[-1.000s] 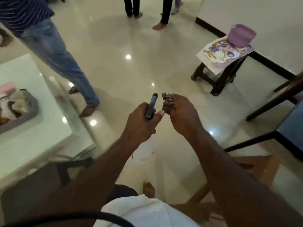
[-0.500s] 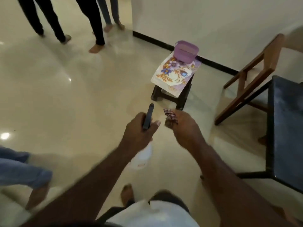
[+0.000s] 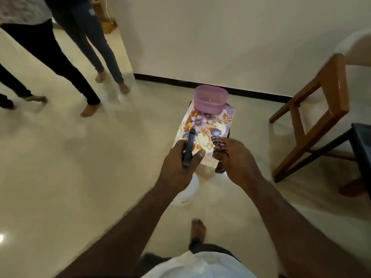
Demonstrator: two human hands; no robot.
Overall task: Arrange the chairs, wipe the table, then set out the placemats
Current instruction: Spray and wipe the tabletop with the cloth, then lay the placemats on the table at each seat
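Observation:
My left hand (image 3: 178, 163) grips a spray bottle by its dark trigger head (image 3: 189, 147); the white bottle body (image 3: 187, 189) hangs below the fist. Bunched in my right hand (image 3: 239, 159) is a striped cloth (image 3: 220, 147). Both hands hover just in front of a small dark stool (image 3: 229, 133). On the stool lies a stack of floral placemats (image 3: 202, 125), with a purple plastic tub (image 3: 210, 99) standing on their far end.
A wooden chair (image 3: 321, 109) stands tilted at the right beside a dark table corner (image 3: 363, 141). Three people's legs (image 3: 66, 63) stand on the glossy floor at upper left. A white wall with black skirting (image 3: 200, 83) runs behind the stool.
I have stepped closer and turned right: the stool with placemats now sits directly under my hands. Both hands keep their hold on the bottle and the cloth.

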